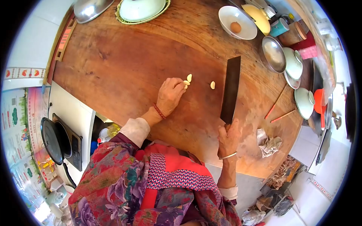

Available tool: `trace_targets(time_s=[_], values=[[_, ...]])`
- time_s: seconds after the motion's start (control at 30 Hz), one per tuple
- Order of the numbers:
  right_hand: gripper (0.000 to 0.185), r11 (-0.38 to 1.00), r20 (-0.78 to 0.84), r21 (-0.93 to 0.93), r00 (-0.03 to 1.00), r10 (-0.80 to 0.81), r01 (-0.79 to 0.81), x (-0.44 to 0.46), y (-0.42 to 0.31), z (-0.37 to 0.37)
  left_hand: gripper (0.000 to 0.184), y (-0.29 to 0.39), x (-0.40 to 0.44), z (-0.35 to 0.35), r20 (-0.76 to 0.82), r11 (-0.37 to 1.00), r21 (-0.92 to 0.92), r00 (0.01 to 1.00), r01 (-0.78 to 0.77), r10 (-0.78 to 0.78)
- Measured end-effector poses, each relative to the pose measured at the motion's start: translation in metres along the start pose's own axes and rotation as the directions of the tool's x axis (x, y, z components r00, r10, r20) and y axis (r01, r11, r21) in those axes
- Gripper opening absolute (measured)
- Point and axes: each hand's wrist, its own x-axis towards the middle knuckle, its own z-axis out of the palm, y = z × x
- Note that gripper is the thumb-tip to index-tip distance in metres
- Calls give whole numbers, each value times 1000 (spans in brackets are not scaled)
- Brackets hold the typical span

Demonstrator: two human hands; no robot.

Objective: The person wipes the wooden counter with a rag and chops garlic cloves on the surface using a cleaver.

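My right hand [229, 136] is wrapped round the handle of a cleaver [230, 88]. The dark blade points away from me over the wooden table [124, 71]. My left hand [170, 94] rests on the wood with curled fingers, their tips closed on a pale garlic clove [185, 87], partly covered. Another garlic clove [186, 82] touches it, and a third garlic clove [189, 77] lies just beyond. To the right, between this group and the blade, sits a separate garlic clove [212, 85].
A white bowl [226, 23] holding an egg [235, 27] stands at the back right. Metal and green bowls line the right edge. Two chopsticks [276, 101] and a crumpled cloth [268, 142] lie at right. A covered dish [141, 9] stands at the back.
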Motion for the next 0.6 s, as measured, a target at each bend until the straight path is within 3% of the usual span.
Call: trace_targets(time_s=[0.37, 0.43, 0.6], values=[[22, 1000, 11, 16, 1000, -4, 4, 2, -1, -5, 16, 13, -10, 14, -14, 1000, 10, 1000, -10, 10], [22, 994, -25, -26, 994, -106, 105, 4, 1, -4, 10, 26, -12, 23, 81, 994, -32, 991, -106, 109], [21, 998, 41, -26, 998, -52, 53, 7, 7, -20, 6, 64, -8, 61, 190, 954, -204, 947, -219, 258]])
